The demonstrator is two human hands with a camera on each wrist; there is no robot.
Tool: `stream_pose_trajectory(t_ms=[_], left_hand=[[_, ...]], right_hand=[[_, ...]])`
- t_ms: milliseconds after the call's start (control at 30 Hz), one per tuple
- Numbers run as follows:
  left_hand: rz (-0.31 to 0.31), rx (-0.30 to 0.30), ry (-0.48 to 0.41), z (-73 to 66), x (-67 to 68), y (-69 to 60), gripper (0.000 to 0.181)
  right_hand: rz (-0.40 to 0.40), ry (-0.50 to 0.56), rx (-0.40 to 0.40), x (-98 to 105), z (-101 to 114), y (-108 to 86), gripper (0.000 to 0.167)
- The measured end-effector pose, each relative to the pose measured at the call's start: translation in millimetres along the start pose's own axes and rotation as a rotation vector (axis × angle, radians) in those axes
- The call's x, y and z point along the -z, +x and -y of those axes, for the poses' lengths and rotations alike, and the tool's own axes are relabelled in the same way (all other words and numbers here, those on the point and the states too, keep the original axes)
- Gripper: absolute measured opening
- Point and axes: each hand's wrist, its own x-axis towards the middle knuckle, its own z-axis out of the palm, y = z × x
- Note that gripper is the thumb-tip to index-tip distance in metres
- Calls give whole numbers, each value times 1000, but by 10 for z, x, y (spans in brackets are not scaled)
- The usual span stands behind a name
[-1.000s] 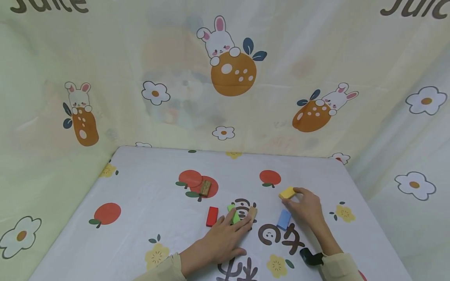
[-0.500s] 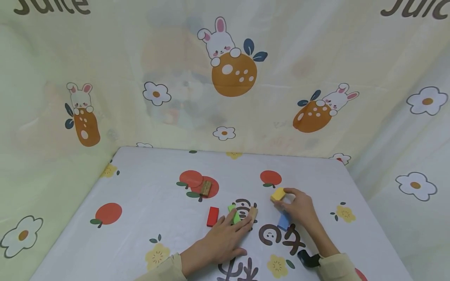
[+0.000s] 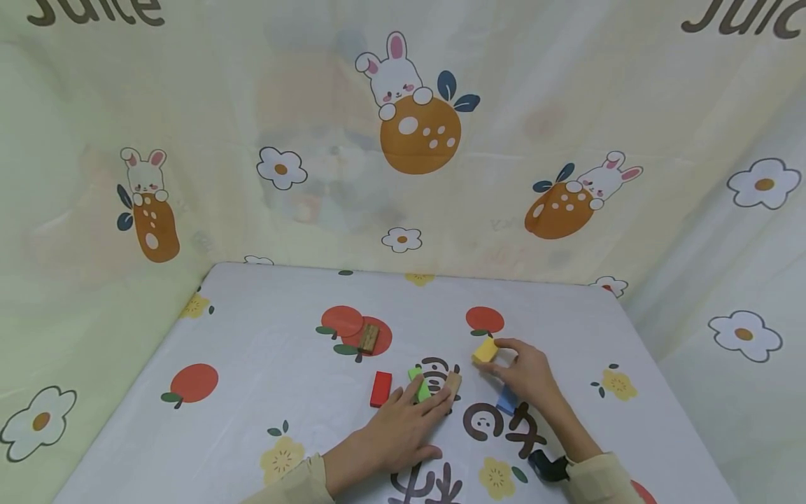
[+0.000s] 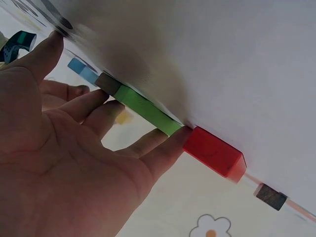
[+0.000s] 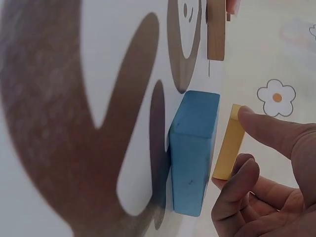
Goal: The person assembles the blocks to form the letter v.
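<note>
My right hand (image 3: 525, 367) pinches a yellow block (image 3: 485, 350) between thumb and fingers. In the right wrist view the yellow block (image 5: 229, 143) is seen beyond a blue block (image 5: 192, 153), which lies on the table partly behind the right hand in the head view. With its fingers spread, my left hand (image 3: 399, 427) rests on the table. Its fingertips touch a green block (image 3: 419, 385) and a tan wooden block (image 3: 453, 382), partly covering both. A red block (image 3: 380, 389) lies just left of those fingers; the left wrist view shows this red block (image 4: 215, 152) close to a fingertip.
A dark brown wooden block (image 3: 369, 338) lies farther back on a printed apple. The white tablecloth (image 3: 252, 350) carries fruit and flower prints. Behind it hangs a printed curtain (image 3: 327, 210). A black strap-like device (image 3: 548, 466) is at the right wrist.
My right hand has moved left with the yellow block, from beyond the blue block toward the tan block. My left hand has stayed in place.
</note>
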Motion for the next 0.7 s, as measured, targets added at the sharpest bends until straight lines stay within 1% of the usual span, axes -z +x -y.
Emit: stream_pose_trajectory(t_ms=[233, 400, 700], left_hand=[[1, 3, 8, 3, 7, -2, 82], [4, 9, 0, 3, 18, 2, 83], [-3, 2, 2, 8, -21, -2, 81]], right_hand=[[39, 35, -4, -33, 31, 11, 65], [64, 41, -4, -70, 89, -7, 65], [90, 56, 12, -100, 166, -59, 62]])
